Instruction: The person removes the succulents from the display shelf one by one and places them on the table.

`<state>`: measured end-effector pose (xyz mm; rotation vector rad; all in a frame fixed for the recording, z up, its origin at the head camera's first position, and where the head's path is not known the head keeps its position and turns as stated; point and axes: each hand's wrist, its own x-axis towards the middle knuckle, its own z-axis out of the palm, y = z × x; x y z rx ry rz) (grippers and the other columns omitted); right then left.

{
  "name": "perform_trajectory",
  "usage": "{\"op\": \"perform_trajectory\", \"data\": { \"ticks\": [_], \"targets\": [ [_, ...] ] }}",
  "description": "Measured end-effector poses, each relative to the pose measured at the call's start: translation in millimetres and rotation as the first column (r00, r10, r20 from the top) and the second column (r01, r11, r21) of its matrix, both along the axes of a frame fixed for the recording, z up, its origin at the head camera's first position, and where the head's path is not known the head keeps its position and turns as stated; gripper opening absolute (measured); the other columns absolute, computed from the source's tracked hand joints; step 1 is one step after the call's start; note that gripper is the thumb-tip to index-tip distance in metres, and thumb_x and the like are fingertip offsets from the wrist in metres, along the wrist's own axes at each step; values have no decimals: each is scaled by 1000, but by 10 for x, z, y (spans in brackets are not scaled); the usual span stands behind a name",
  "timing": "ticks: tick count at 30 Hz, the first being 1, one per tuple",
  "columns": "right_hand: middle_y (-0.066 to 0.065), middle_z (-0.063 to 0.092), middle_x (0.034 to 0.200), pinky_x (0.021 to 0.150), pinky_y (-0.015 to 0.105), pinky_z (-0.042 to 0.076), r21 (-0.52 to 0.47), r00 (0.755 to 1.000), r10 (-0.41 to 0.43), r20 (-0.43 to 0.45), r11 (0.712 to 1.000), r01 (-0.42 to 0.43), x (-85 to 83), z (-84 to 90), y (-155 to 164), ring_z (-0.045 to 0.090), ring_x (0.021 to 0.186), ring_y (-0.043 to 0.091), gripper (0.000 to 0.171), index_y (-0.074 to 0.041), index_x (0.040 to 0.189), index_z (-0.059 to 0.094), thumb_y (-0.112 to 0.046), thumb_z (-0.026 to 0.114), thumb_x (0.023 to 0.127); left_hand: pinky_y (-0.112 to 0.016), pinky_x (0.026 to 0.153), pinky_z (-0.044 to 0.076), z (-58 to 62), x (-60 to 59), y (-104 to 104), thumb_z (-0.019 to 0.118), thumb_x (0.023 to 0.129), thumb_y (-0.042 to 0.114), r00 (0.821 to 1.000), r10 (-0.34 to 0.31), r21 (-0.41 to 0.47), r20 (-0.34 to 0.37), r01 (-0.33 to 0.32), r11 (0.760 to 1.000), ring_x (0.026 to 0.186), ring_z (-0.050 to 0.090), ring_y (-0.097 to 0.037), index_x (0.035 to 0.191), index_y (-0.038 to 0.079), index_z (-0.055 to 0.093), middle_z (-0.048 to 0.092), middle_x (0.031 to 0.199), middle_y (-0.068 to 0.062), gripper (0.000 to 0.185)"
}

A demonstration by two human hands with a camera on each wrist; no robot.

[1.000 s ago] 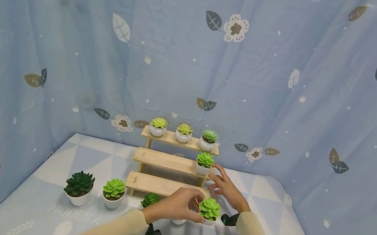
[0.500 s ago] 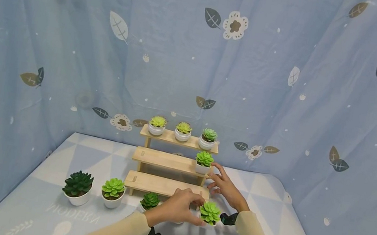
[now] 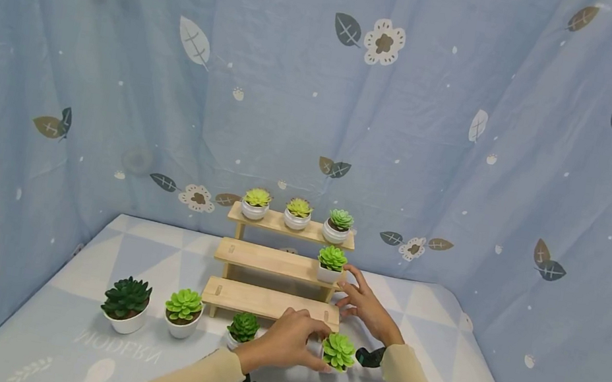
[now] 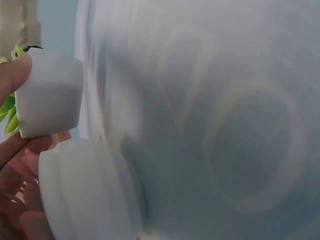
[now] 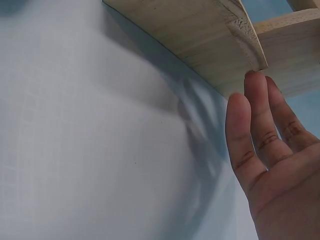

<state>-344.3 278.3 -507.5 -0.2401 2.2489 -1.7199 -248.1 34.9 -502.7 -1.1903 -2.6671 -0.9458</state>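
The left hand (image 3: 291,339) pinches a small white square pot (image 4: 49,92) holding a light green succulent (image 3: 339,350), thumb and fingers curled round its sides, low over the tablecloth (image 3: 86,290). The right hand (image 3: 366,304) is relaxed, its fingers (image 5: 255,125) straight beside the end of the wooden stepped shelf (image 3: 264,301) (whether a fingertip touches the wood I cannot tell). The potted succulent sits just right of the left hand's fingertips and in front of the right hand. A second, round white pot (image 4: 90,190) lies against the left palm.

To handle it well, I judge the grip should stay on opposite walls, level, clear of the leaves. The pot stands upright, its long axis vertical, rosette pointing up.

Beyond the hands, the middle step carries one succulent (image 3: 331,263); the top step, farthest, holds three (image 3: 298,213).
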Motion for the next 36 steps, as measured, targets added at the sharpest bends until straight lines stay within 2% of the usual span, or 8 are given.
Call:
{"op": "perform_trajectory", "data": {
  "ticks": [5, 13, 17, 22, 28, 33, 36],
  "targets": [
    [17, 48, 142, 84, 49, 56, -12, 1000, 0, 0, 1000, 0, 9, 3, -4, 65, 101, 31, 56, -45, 154, 29, -50, 55, 106, -28, 77, 36, -58, -6, 8, 84, 78, 60, 998, 8, -23, -59, -10, 1000, 82, 50, 1, 122, 24, 76, 74, 102, 14, 57],
    [18, 49, 141, 84, 49, 56, -18, 1000, -1, -1, 1000, 1, 21, -19, -2, 65, 102, 31, 56, -46, 155, 28, -50, 55, 106, -27, 72, 29, -100, 2, 15, 86, 77, 59, 996, 12, -46, -84, -16, 999, 74, 39, 0, 124, 28, 76, 72, 95, 16, 58],
    [18, 49, 142, 86, 51, 55, -19, 1000, 2, -9, 1000, -2, 9, -36, 0, 65, 102, 31, 56, -46, 155, 27, -49, 54, 106, -27, 72, 29, -108, 0, 20, 87, 76, 59, 995, 17, -52, -94, -22, 998, 73, 38, -1, 121, 27, 77, 70, 90, 16, 57],
    [18, 49, 142, 87, 52, 55, -23, 1000, 4, -9, 1000, -4, -7, -47, 2, 65, 103, 32, 56, -46, 155, 27, -49, 55, 106, -27, 71, 31, -99, -12, 31, 87, 75, 60, 993, 37, -89, -112, -47, 995, 74, 40, -1, 118, 24, 78, 70, 92, 17, 56],
    [18, 48, 142, 85, 53, 55, -32, 1000, 7, -10, 999, -7, -2, -54, 1, 65, 102, 32, 55, -46, 155, 28, -47, 54, 107, -27, 71, 33, -57, -14, 11, 89, 74, 57, 995, 44, -111, -85, -53, 992, 74, 41, -3, 115, 22, 77, 69, 90, 11, 55],
    [18, 47, 142, 84, 51, 56, -37, 1000, 3, -9, 999, -3, 10, -56, -6, 65, 102, 31, 55, -46, 155, 27, -48, 54, 107, -26, 72, 36, 6, -31, -21, 90, 72, 56, 999, 23, -60, -38, -25, 998, 75, 44, -1, 114, 19, 77, 71, 93, 10, 58],
    [18, 46, 145, 84, 50, 55, -34, 1000, 1, -9, 999, -1, 20, -50, -12, 65, 102, 31, 55, -47, 155, 28, -49, 54, 107, -26, 75, 40, 69, -68, -64, 89, 74, 54, 1000, 0, -3, 1, 0, 1000, 76, 51, -1, 115, 18, 77, 73, 96, 9, 56]
  ]
}}
